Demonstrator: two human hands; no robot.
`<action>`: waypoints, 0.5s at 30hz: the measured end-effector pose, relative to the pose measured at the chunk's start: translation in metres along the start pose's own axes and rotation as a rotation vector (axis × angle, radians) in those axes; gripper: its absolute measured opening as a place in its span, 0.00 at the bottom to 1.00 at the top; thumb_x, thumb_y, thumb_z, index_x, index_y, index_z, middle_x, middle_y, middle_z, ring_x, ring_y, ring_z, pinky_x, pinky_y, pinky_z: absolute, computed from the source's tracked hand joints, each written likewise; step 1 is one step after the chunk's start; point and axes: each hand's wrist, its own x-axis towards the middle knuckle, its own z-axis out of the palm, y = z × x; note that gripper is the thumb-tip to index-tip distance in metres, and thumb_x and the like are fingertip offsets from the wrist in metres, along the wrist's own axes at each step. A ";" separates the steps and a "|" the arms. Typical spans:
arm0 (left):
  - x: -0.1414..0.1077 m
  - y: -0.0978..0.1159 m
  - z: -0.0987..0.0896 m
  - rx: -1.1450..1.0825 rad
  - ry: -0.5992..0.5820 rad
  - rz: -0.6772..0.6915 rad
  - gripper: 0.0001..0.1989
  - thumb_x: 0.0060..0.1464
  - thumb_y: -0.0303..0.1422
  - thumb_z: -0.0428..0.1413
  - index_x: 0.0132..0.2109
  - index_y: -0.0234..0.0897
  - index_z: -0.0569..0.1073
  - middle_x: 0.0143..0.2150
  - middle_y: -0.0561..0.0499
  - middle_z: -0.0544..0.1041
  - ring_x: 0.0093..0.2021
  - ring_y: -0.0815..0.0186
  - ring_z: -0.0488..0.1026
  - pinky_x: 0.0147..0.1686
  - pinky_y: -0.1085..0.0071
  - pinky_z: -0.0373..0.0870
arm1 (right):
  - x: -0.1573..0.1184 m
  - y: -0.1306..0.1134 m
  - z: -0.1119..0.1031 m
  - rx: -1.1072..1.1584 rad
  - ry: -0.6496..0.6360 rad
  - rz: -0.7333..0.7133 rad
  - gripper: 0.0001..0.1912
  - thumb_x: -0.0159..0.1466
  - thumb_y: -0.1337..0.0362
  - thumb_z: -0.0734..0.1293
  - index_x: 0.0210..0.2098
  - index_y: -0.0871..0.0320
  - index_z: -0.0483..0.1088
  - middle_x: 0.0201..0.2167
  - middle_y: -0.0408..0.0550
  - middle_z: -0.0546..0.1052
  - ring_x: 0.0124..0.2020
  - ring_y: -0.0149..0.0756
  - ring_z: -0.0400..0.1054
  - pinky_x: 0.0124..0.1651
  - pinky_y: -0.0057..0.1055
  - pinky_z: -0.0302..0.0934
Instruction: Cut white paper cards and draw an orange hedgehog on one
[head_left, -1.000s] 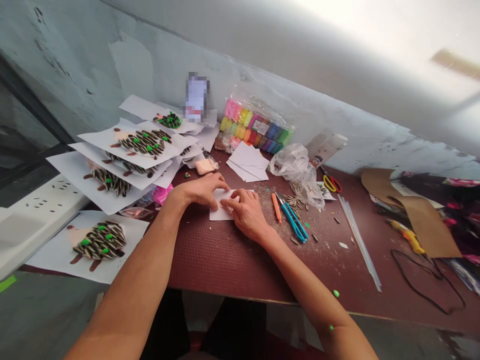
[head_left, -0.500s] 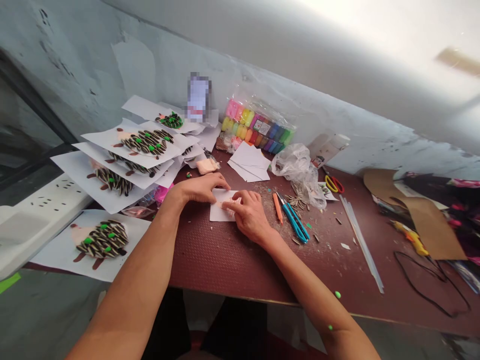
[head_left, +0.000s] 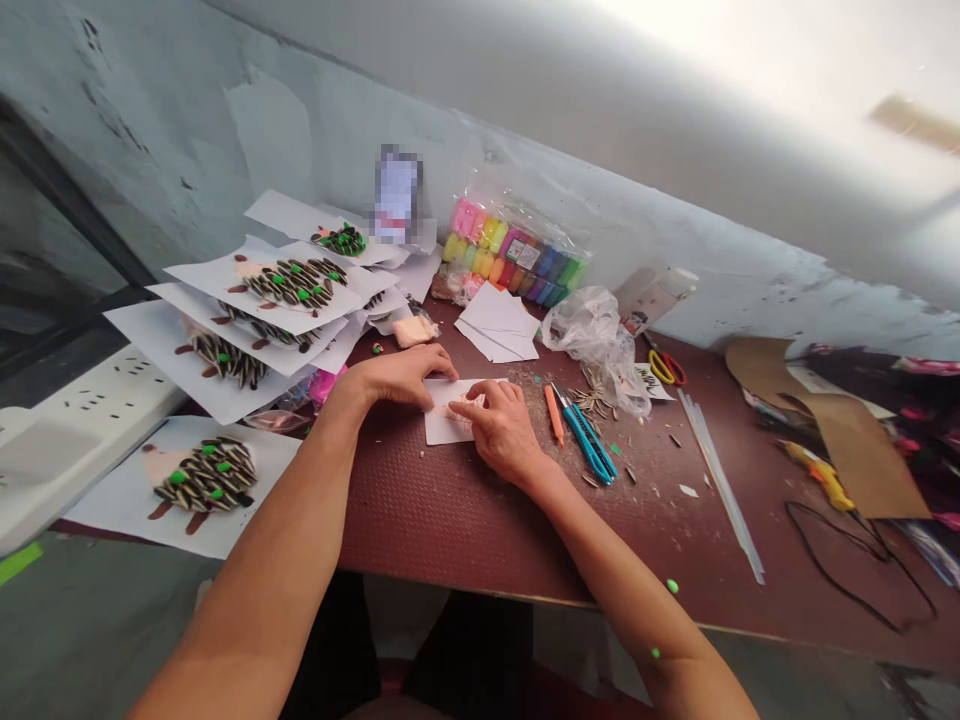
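Note:
A small white card [head_left: 444, 431] lies on the table in front of me, with a peach-coloured patch or drawing on it, partly covered by my fingers. My left hand [head_left: 403, 376] rests at the card's left and upper edge, thumb and fingers apart, steadying it. From the right, my right hand [head_left: 501, 424] reaches over the card. Its index finger is stretched out and touches the peach patch, while the other fingers bend above the card. Close by on the right are an orange pen-like tool [head_left: 553, 415] and a teal craft knife [head_left: 591, 442].
Sheets with seed-covered hedgehogs [head_left: 289, 285] are stacked at the left, beside a white power strip [head_left: 97, 415]. Toward the wall are blank cards [head_left: 499, 322], coloured clay packs [head_left: 517, 255] and a plastic bag [head_left: 596, 335]. Rightward lie scissors [head_left: 666, 368], glue sticks [head_left: 721, 487] and a glue gun [head_left: 821, 475].
The white card has shifted slightly to the right under my hands. My right index finger has moved a little over the peach patch; both hands otherwise keep their places.

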 end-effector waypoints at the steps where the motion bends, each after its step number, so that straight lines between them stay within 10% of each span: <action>1: 0.001 0.000 0.001 -0.009 0.028 -0.001 0.25 0.45 0.30 0.56 0.53 0.39 0.76 0.56 0.46 0.74 0.57 0.57 0.70 0.58 0.65 0.65 | -0.001 0.001 0.000 0.002 0.002 -0.001 0.19 0.70 0.72 0.60 0.51 0.49 0.78 0.48 0.51 0.73 0.47 0.41 0.62 0.53 0.40 0.51; 15: 0.013 0.002 0.010 -0.079 0.187 -0.136 0.12 0.45 0.27 0.54 0.37 0.36 0.79 0.39 0.47 0.80 0.40 0.61 0.74 0.41 0.67 0.70 | -0.003 -0.003 0.002 0.009 -0.030 -0.023 0.20 0.69 0.72 0.61 0.51 0.47 0.78 0.49 0.51 0.72 0.48 0.42 0.61 0.55 0.41 0.52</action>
